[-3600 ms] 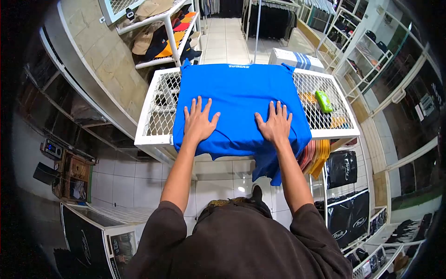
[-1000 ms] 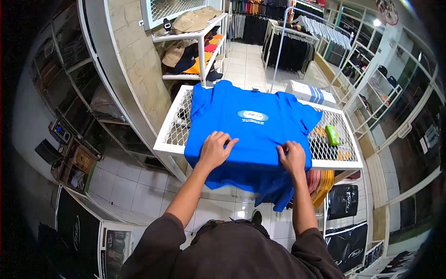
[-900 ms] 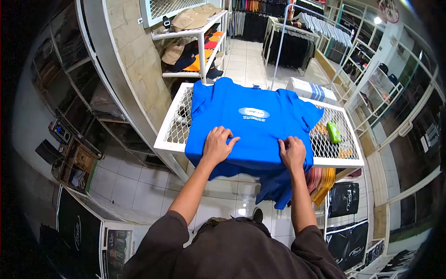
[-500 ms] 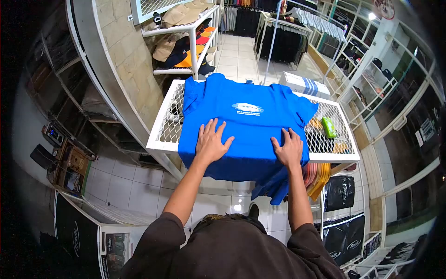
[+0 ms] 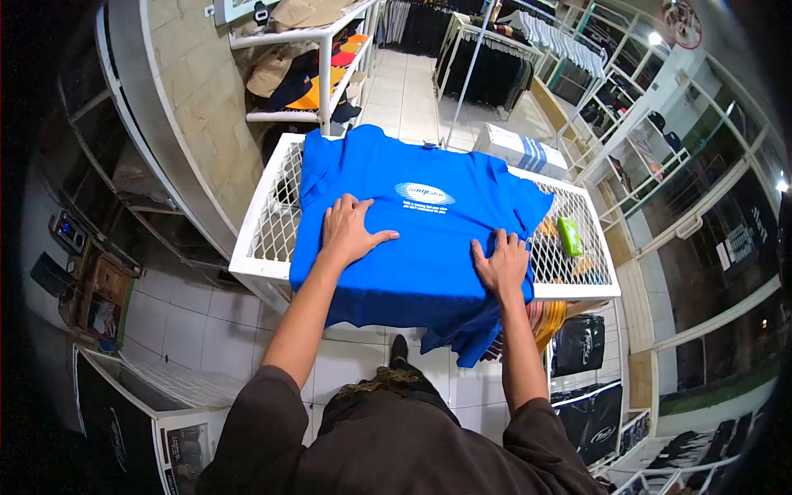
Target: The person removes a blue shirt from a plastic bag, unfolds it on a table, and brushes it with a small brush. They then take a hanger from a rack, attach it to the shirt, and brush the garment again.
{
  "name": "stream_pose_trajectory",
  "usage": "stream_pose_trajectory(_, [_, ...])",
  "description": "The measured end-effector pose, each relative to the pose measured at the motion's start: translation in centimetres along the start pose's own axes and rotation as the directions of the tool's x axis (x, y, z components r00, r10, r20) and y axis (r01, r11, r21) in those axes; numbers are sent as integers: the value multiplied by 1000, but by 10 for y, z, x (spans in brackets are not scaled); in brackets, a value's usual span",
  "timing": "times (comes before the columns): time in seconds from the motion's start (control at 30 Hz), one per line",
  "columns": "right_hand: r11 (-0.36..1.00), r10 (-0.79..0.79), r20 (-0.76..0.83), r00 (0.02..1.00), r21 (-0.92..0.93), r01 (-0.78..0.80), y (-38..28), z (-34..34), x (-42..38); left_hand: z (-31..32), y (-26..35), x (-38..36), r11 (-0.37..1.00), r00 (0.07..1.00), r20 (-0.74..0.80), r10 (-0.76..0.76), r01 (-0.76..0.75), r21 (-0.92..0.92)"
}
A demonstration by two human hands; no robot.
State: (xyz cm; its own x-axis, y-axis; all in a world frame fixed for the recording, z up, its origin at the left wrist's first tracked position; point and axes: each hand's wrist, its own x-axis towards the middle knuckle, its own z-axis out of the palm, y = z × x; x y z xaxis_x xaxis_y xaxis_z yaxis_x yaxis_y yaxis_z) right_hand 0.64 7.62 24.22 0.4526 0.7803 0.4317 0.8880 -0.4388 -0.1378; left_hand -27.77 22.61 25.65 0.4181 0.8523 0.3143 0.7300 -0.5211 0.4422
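A blue T-shirt (image 5: 396,239) with a white printed logo on its chest lies spread over a white mesh-topped table (image 5: 569,290). Its lower part hangs down over the near edge. My left hand (image 5: 351,231) rests on the left side of the shirt, thumb out and fingers apart. On the right side of the cloth lies my right hand (image 5: 502,262), palm down with its fingers a little bent and apart. Neither hand grips the fabric visibly. To the right of the shirt, a bright green packet (image 5: 569,237) sits on the mesh.
Behind the table stands a white box with blue stripes (image 5: 520,148). A white shelf (image 5: 326,78) holding caps is at the back left. Clothes racks (image 5: 487,66) stand further back. Folded clothes (image 5: 544,323) and black packages (image 5: 579,345) are below the table's right side.
My left hand has slid a little toward the shirt's left edge, its fingers bending more. My right hand's fingers have shifted slightly on the cloth. The view has turned slightly, moving the scene left.
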Motion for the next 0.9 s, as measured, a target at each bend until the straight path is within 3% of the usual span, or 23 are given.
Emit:
stream_pose_trajectory(0.2, [995,-85,88,992,-44,89,10,-9,21,-15,2,16,999,983,178,-48,43,31])
stream_pose_trajectory(0.3, [996,-84,305,949,34,78,17,-16,45,-17,0,22,999,974,223,-36,40,-12])
stream_pose_trajectory(0.33, [998,-56,447,893,15,55,15,-25,59,-20,1,25,999,974,225,-33,32,9])
stream_pose_trajectory(0.4, [993,-80,581,810,-23,115,13,-27,80,-24,9,30,993,937,336,-97,70,91])
stream_pose_trajectory(0.5, [982,-143,683,717,11,186,5,-35,109,-29,11,49,990,888,444,-118,73,118])
stream_pose_trajectory(0.53, [982,-147,684,715,16,187,2,-29,120,-29,11,55,991,868,481,-123,87,98])
stream_pose_trajectory(0.63, [902,-431,461,776,259,347,-10,-6,155,-37,18,69,983,823,545,-162,85,165])
stream_pose_trajectory(0.67, [901,-431,458,777,266,343,-17,6,171,-34,18,72,981,823,544,-165,82,174])
stream_pose_trajectory(0.73, [747,-538,364,761,624,230,-30,40,202,-18,11,76,990,942,304,-139,125,66])
stream_pose_trajectory(0.77, [744,-533,358,767,630,222,-38,56,211,-6,3,77,990,942,308,-134,116,77])
stream_pose_trajectory(0.83, [710,-561,88,823,563,423,-55,78,229,11,-8,81,988,994,-7,112,-111,107])
stream_pose_trajectory(0.9, [727,-505,42,862,559,399,-71,88,248,11,-4,87,980,989,11,150,-150,134])
